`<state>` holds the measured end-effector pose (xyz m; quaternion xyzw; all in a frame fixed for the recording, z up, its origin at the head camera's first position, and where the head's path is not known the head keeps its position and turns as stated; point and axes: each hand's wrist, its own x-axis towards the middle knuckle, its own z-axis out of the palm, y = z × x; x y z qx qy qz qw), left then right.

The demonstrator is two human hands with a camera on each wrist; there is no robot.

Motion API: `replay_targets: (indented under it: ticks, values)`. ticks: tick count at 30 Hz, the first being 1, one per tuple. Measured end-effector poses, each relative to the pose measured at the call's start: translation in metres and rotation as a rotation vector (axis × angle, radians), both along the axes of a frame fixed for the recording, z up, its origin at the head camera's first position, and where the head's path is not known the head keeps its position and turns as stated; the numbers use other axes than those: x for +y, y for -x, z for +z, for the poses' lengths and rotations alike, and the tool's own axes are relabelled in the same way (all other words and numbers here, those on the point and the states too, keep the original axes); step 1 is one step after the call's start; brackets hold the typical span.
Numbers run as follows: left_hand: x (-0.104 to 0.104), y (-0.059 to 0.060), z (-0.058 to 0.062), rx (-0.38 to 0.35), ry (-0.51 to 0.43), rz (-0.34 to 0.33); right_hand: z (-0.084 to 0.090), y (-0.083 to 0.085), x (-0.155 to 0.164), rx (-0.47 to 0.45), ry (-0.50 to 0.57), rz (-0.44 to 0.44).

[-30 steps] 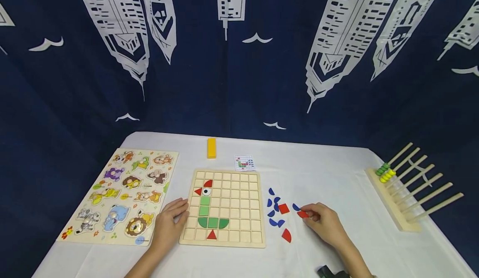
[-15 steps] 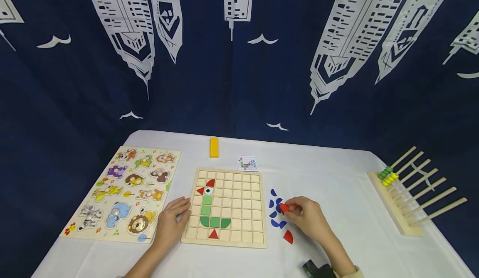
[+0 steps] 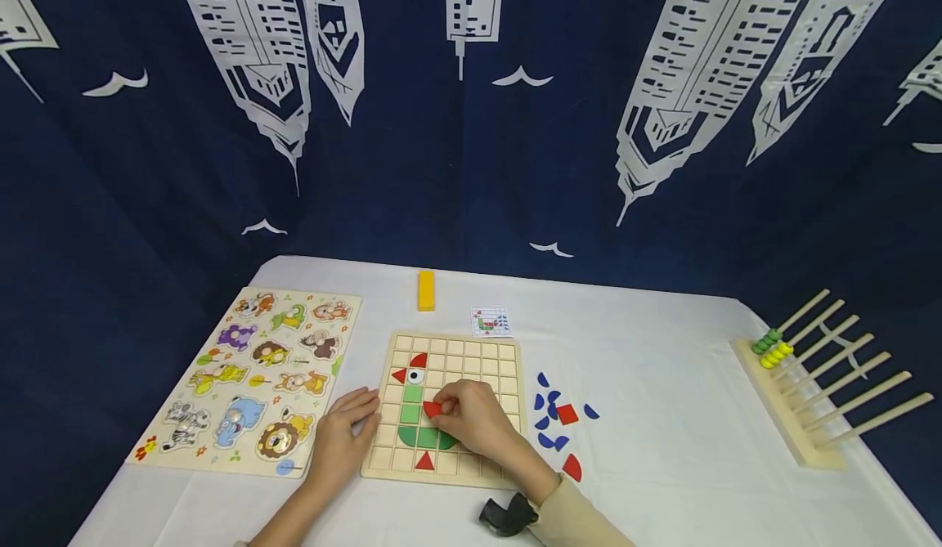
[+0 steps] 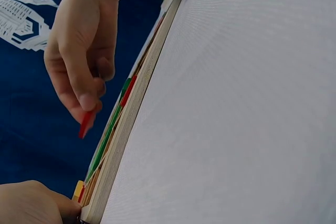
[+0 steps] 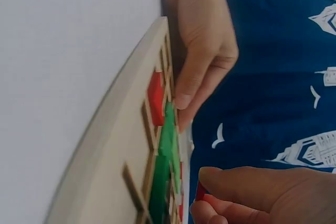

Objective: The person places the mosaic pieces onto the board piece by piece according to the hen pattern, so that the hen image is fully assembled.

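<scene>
My right hand [image 3: 478,418] pinches a red quarter-circle tile [image 3: 431,409] between thumb and fingers, close over the wooden grid board [image 3: 441,480]. In the left wrist view that red tile [image 4: 84,124] shows edge-on, held above the board's surface. At the board's left edge my left hand [image 3: 343,437] rests with its fingers fairly straight, touching the rim. Set in the grid are a round eye tile [image 3: 415,376], red tiles including a triangle [image 3: 424,461], and green squares [image 3: 410,414]. Green rounded tiles [image 3: 407,435] lie below these, the right one partly hidden by my right hand.
Right of the board lie several blue tiles [image 3: 553,410], a red square [image 3: 567,414] and another red quarter-circle [image 3: 571,468]. A pattern card [image 3: 490,320] and yellow block [image 3: 426,291] sit behind it. An animal puzzle [image 3: 302,347] is left, a pegged bead rack [image 3: 791,416] right.
My right hand has carried the red quarter-circle tile leftward from beside the loose tiles to above the board. My left hand has stayed at the board's edge.
</scene>
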<state>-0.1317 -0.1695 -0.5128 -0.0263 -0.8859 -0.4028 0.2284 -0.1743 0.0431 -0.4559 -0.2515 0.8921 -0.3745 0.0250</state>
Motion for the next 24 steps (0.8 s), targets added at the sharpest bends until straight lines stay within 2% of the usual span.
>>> replay_targets:
  ticks: [12, 24]
  values:
    - [0.0005, -0.0005, -0.0005, 0.014, 0.007, 0.000, -0.0098, 0.0015, -0.0052, 0.001, -0.038, -0.002]
    - [0.0009, -0.0015, 0.0005, 0.022, 0.013, 0.005, -0.0080, 0.0000, -0.0054, 0.000, -0.025, -0.004]
